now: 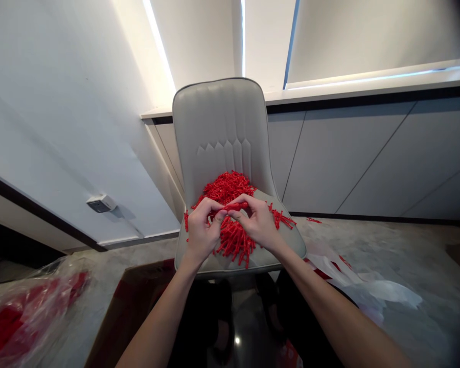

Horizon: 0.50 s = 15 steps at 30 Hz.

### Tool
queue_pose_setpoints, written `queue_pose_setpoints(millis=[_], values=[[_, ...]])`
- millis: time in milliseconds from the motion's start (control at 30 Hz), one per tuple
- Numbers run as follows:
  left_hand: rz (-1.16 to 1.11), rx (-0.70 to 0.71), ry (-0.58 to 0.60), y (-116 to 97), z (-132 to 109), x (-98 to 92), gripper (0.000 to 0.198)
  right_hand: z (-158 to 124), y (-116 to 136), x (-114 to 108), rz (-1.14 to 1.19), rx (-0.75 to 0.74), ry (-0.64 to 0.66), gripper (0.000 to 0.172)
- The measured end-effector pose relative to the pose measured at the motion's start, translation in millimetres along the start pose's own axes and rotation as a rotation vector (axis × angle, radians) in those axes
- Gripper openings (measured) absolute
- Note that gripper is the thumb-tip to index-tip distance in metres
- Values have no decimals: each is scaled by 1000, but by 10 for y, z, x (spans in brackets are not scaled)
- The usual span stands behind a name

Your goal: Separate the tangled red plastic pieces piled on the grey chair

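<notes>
**Where the left hand (203,230) and right hand (258,222) meet on a red plastic strand (235,206): grip closed, loose heap below**

Item under inspection lies between the fingertips of both hands, held level, just in front of a heap of red plastic strands (232,214). Heap sits on the seat of a pale upholstered chair (287,237), spilling against the chair's backrest and reaching toward the seat's front edge.

Handling assessment: the strands appear light and thin, with small side spurs that likely snag on one another. They seem stiff enough to hold their shape, though probably springy and easily bent. Best hold is judged to be on a single strand's stem, pinched between thumb and fingers, not a grab at the tangled mass.

Grip state: both hands are closed, fingers curled, with each thumb pressed in toward the strand. The hands nearly touch. Exact finger contact is partly hidden.

Also present: a stray red strand (313,220) on the floor, a clear plastic bag (26,317) holding red contents, a cardboard box (138,301), and a white plastic sheet (368,286).
</notes>
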<state>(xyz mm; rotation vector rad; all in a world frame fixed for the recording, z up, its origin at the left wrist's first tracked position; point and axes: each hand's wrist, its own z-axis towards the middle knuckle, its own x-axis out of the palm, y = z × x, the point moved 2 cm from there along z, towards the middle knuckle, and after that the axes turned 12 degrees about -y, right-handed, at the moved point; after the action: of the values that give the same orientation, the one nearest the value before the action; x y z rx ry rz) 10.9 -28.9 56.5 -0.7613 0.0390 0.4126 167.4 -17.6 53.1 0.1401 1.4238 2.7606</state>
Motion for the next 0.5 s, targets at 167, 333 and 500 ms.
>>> queue_pose_setpoints(millis=[167, 333, 500], values=[[-70, -239, 22, 40, -19, 48, 24, 8, -150, -12, 96, 151, 81, 24], [-431, -767, 148, 163, -60, 174, 34, 39, -276, -40, 235, 273, 183, 39], [-640, -1122, 330, 164, -109, 198, 34, 53, -238, -63, 276, 298, 313, 32]])
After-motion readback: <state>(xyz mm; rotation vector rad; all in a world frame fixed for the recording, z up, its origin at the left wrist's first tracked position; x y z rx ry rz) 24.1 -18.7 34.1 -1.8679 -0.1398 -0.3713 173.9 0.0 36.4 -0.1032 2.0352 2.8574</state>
